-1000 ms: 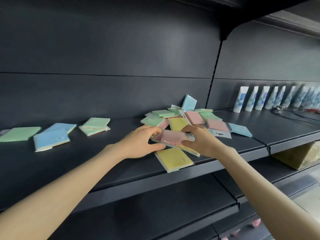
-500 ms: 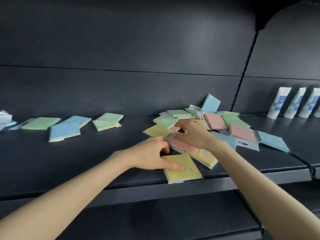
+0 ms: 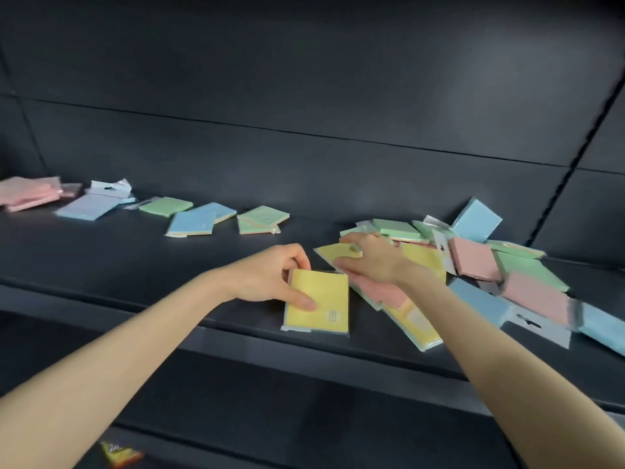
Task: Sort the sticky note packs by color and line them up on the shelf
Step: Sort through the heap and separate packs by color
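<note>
The left hand [image 3: 270, 277] grips a yellow pack [image 3: 319, 299], thumb on top and fingers curled over its far edge. The right hand [image 3: 370, 262] seems to pinch a second yellow pack [image 3: 333, 255] at the edge of the messy pile [image 3: 480, 262]. The first pack lies right by the front lip of the shelf [image 3: 135, 265], so a loose grip could let it drop off. The right wrist lies over a pink pack [image 3: 382, 292] (it may get dragged along). A fast pull could make the pile slide. The sorted packs [image 3: 192, 221] lie well apart to the left.
</note>
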Available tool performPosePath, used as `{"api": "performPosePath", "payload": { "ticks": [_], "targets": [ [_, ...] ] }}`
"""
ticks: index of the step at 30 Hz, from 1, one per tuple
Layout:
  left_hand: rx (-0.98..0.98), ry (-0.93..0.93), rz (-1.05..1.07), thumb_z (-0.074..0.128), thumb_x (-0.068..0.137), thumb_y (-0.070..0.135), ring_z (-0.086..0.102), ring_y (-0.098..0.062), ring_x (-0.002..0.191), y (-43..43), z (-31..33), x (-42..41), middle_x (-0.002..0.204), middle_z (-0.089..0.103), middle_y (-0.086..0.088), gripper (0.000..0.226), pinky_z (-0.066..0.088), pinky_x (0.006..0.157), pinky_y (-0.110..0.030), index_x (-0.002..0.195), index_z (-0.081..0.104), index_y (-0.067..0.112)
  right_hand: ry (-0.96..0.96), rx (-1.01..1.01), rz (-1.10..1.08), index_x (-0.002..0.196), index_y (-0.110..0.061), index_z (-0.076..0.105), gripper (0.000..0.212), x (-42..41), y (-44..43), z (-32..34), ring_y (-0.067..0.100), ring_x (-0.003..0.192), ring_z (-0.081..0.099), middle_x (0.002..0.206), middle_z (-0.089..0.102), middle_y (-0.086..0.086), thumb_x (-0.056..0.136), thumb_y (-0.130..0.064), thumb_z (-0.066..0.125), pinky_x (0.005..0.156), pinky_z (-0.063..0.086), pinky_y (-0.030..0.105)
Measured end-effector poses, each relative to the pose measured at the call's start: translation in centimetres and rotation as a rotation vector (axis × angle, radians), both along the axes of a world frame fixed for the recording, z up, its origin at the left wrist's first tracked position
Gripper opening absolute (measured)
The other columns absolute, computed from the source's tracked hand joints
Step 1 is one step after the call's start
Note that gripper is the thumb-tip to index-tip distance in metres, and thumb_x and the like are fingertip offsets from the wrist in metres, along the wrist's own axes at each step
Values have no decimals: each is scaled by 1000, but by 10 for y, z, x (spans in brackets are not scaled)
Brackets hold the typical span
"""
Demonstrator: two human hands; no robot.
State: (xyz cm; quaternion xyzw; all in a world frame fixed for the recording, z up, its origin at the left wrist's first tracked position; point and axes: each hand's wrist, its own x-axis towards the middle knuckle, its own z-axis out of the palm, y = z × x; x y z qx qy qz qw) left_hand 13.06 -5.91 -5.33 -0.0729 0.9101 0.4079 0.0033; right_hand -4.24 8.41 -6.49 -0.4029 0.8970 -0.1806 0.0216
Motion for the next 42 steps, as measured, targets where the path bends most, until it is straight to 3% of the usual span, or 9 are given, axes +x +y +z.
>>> {"api": "performPosePath", "payload": {
  "ticks": [4, 8, 12, 17, 21, 24, 30, 35, 42],
  "targets": [
    [126, 43, 115, 83, 68, 13, 69, -21, 86, -14, -3, 1, 97, 70, -7, 45, 54, 83, -36, 102, 54, 14, -25, 113, 18, 138, -36, 39, 57, -3, -11, -2, 24, 136, 25, 136, 49, 3, 87, -60, 46, 106, 23, 48],
    [186, 52, 171, 82, 70, 12, 66, -15, 77, -25, -8, -6, 96, 68, -7, 44, 52, 64, -25, 104, 54, 11, -32, 169, -6, 129, -39, 48, 50, -2, -8, 0, 29, 131, 23, 137, 42, 6, 85, -63, 46, 101, 20, 44],
    [173, 44, 155, 81, 71, 14, 60, -10, 71, -27, -11, -20, 93, 67, -5, 43, 45, 56, -21, 103, 53, 12, -19, 172, -65, 129, -34, 49, 50, 5, 0, 9, 34, 125, 26, 130, 39, 7, 84, -56, 54, 105, 21, 43],
    [157, 38, 116, 82, 71, 18, 60, -12, 74, -28, -12, -32, 92, 66, -3, 43, 45, 58, -22, 103, 53, 14, 20, 189, -36, 132, -31, 46, 54, 4, -3, 10, 27, 125, 25, 133, 41, -3, 81, -44, 55, 104, 22, 40],
    [142, 38, 120, 81, 72, 19, 60, -11, 75, -34, -12, -36, 93, 67, -1, 42, 46, 59, -22, 103, 52, 15, -147, 155, -90, 127, -49, 42, 54, -6, -8, 5, 33, 122, 23, 134, 33, 2, 73, -48, 48, 101, 22, 41],
    [145, 38, 138, 81, 73, 19, 61, -12, 78, -40, -12, -37, 98, 68, -4, 42, 46, 61, -23, 103, 52, 15, -217, 168, -72, 131, -56, 34, 56, -15, -7, 2, 35, 130, 17, 143, 25, 1, 79, -47, 51, 96, 18, 38],
    [197, 68, 173, 80, 73, 14, 63, -13, 79, -45, -15, -38, 101, 67, -5, 42, 49, 62, -25, 105, 52, 15, -222, 70, -43, 132, -57, 37, 73, -29, -10, -2, 28, 142, -1, 145, 26, -8, 64, -63, 63, 116, 2, 46],
    [247, 89, 194, 79, 73, 12, 66, -17, 85, -49, -17, -37, 106, 66, -6, 43, 52, 65, -26, 109, 56, 16, -84, -44, -9, 113, -39, 56, 46, -29, -11, 3, 17, 128, 22, 118, 40, -14, 72, -51, 73, 116, -1, 41],
    [267, 160, 240, 74, 77, 7, 68, -18, 85, -48, -16, -43, 106, 66, -5, 36, 50, 61, -25, 106, 56, 20, 6, -226, -177, 103, -22, 42, 54, -34, -2, 9, 19, 118, 36, 101, 51, -7, 71, -48, 75, 109, 14, 37]
  ]
}}
